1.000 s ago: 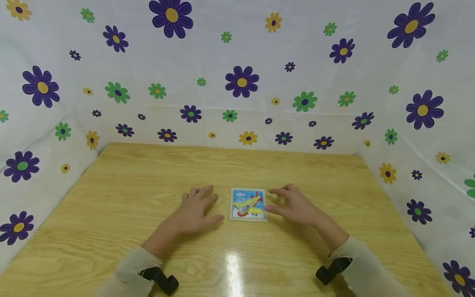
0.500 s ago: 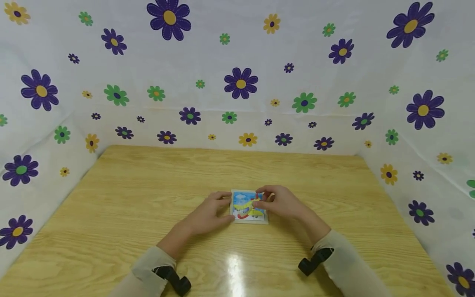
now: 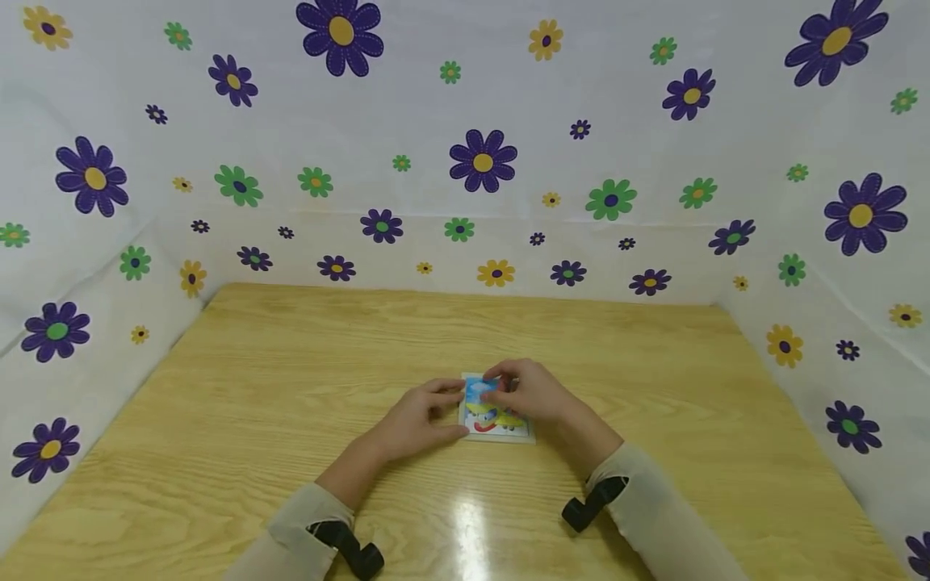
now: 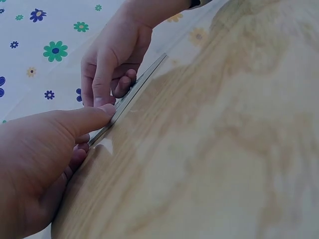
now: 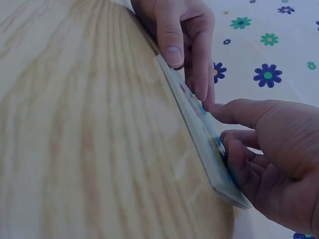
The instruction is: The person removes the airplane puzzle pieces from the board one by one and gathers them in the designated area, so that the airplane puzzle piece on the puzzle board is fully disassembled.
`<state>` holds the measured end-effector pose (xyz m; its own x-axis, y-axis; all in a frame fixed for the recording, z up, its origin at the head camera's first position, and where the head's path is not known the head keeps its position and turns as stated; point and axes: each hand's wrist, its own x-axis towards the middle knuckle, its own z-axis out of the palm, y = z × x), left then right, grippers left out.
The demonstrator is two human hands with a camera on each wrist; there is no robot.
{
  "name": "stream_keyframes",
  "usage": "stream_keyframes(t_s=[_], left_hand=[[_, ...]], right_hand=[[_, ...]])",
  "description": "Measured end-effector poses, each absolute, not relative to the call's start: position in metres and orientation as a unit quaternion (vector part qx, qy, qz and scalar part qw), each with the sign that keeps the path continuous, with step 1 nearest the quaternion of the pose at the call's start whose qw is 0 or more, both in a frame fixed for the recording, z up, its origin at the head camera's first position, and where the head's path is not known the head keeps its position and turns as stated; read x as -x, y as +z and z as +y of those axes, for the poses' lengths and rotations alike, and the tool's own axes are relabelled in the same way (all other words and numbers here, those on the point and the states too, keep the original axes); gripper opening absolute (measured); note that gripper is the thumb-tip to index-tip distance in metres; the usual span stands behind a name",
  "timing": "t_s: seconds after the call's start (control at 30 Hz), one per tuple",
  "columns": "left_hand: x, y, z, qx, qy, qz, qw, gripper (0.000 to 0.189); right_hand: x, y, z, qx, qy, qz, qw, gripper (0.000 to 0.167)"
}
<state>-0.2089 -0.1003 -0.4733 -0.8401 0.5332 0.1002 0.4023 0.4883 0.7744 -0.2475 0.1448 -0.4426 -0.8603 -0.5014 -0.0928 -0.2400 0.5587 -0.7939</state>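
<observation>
A small square picture puzzle with a pale frame lies flat on the table, showing a yellow and red aeroplane against blue sky. My left hand holds its left side, the thumb at the near left corner and the fingers at the edge farther back. Over the upper right part is my right hand, thumb and forefinger bent down onto the picture. Whether they pinch a loose piece is hidden. In the right wrist view the puzzle appears nearly edge-on, with right fingers curled near its surface.
The wooden table has a pale grain and a bright light reflection near the front. White cloth printed with purple, green and yellow flowers rises behind it and on both sides. Black wrist cameras sit on both cuffs.
Both hands have come inward from either side of the puzzle. The left hand now holds its left side, and the right fingers have come down and moved leftward across the picture.
</observation>
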Motion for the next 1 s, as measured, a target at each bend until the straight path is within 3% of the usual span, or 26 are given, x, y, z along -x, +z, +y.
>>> stream_keyframes(t_s=[0.63,1.0], left_hand=[[0.209,-0.472,-0.1,-0.281,0.433,0.852,0.084,0.06],[0.209,-0.473,-0.101,-0.282,0.435,0.852,0.078,0.058]], right_hand=[[0.243,-0.442,0.135,0.276,-0.291,0.91,0.107,0.041],[0.237,-0.436,0.128,0.274,-0.261,0.919,0.113,0.044]])
